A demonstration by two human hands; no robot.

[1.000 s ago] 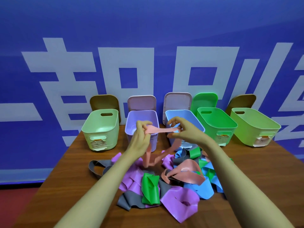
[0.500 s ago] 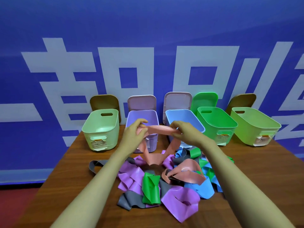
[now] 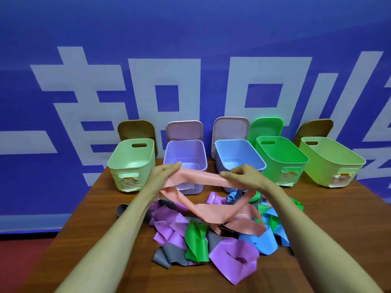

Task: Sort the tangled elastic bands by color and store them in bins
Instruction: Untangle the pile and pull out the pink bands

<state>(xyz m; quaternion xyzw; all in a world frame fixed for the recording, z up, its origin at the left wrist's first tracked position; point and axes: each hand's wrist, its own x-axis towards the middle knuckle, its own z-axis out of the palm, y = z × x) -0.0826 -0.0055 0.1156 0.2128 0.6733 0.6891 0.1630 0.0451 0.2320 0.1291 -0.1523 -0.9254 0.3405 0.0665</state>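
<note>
Salmon-pink band [image 3: 202, 179], flat and wide, stretched between left hand [image 3: 161, 176] and right hand [image 3: 243, 178].

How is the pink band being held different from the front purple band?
The pink band is pinched up by the left hand and right hand; the purple band lies untouched on the table. Pink is stretched long, purple crumpled. Both are wide, flat strips.

Brown wooden worktop [image 3: 84, 240], five open bins in a row along its far edge, pale green bin [image 3: 131, 166], lilac bin [image 3: 185, 153], blue bin [image 3: 239, 153], bright green bin [image 3: 283, 163], lime bin [image 3: 332, 166], tangled heap [image 3: 232, 256] of purple, green, grey, blue and salmon bands just in front of them.
</note>
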